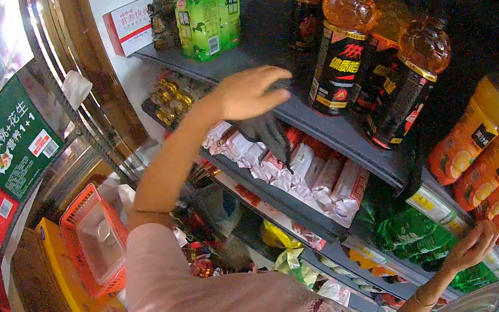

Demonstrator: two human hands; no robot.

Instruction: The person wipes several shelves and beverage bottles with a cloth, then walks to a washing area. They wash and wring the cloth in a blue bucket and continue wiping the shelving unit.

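My left hand (252, 93) is above the front edge of the upper dark shelf (265, 63), with a dark grey cloth (268, 136) held between thumb and fingers. The cloth hangs down in front of white paper-wrapped packs (299, 168) on the shelf below. Nearest to that hand on the upper shelf are dark-labelled bottles of amber drink (338, 57) and two green drink bottles (204, 23). At the lower right, my right hand (472, 244) is at a shelf's price strip (433, 206), fingers curled, beside orange drink bottles (472, 143). Whether it grips anything is unclear.
Gold-wrapped items (170, 100) lie in a tray at the shelf's far end. Green bottles (413, 228) stand under the price strip. A red plastic basket (96, 240) sits by a yellow carton (62, 273) on the left. A white carton (131, 26) rests on the upper shelf.
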